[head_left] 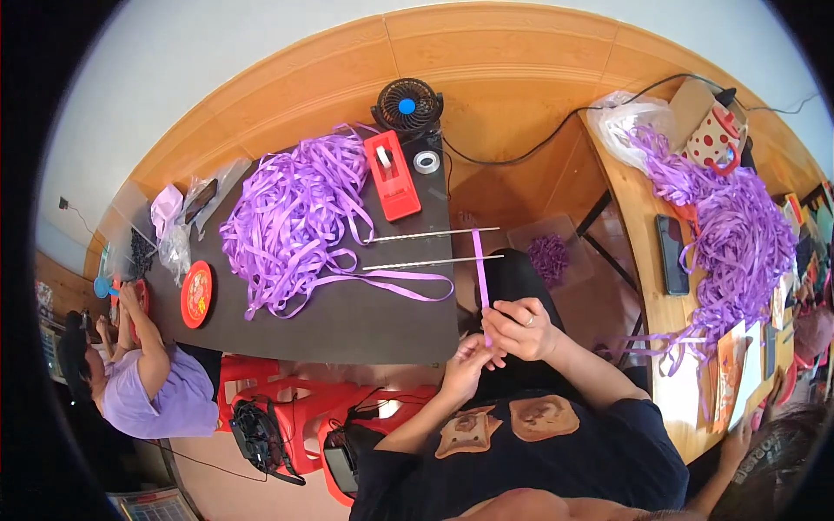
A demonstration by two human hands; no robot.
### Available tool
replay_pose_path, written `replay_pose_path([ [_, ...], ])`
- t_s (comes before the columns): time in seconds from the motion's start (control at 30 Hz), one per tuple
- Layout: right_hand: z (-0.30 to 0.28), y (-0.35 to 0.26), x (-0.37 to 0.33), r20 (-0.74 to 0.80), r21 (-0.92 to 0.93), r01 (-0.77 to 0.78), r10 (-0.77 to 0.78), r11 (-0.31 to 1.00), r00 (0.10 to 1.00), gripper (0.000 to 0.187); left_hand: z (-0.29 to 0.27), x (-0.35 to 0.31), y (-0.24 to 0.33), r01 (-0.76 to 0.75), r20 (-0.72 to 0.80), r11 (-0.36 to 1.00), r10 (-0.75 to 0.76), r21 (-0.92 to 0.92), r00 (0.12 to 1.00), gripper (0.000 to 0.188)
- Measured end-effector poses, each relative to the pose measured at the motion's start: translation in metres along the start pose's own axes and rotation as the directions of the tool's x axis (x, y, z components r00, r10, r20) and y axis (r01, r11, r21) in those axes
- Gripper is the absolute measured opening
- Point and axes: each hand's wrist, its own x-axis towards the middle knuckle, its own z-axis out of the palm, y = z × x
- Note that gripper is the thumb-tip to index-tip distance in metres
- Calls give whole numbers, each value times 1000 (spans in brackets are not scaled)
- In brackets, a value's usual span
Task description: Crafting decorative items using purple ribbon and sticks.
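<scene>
My right hand (526,328), with a ring on one finger, pinches a strip of purple ribbon (480,276) near its lower part. Just below, my left hand (473,358) has its fingers closed at the ribbon's bottom end. The strip runs up from my fingers across two thin metal sticks (434,261). These sticks stick out past the dark table's (382,334) right edge, roughly parallel and apart. A loose loop of ribbon (408,276) lies at the table edge, joined to a large tangled heap of purple ribbon (295,217).
On the table are a red tape dispenser (393,174), a tape roll (426,161), a small black fan (407,106) and a red plate (197,293). A bin (549,258) holds purple pieces. Another ribbon heap (738,234) covers the right table. A person (156,382) sits left; another is lower right.
</scene>
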Motion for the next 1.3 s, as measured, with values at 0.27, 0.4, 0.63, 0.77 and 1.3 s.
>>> replay_pose_path([
  [0.27, -9, 44, 65, -75, 155, -102, 115, 983, 991, 32, -7, 41, -19, 3, -131, 1000, 1, 27, 991, 27],
  [0.4, 13, 97, 91, -50, 378, -346, 393, 859, 918, 12, 12, 70, -12, -59, -212, 997, 67, 44, 975, 38],
  [0.63, 82, 149, 63, 590, 711, -699, 605, -77, 535, 7, 21, 124, 3, -349, -348, 937, 336, 26, 875, 32],
  [0.77, 97, 148, 51, 788, 570, -683, 540, -457, 296, 8, 25, 144, 8, -477, -394, 877, 459, 59, 796, 38],
  [1.3, 93, 94, -7, 865, 469, -440, 498, -766, 56, 11, 36, 149, 13, -526, -440, 850, 481, 23, 758, 12],
])
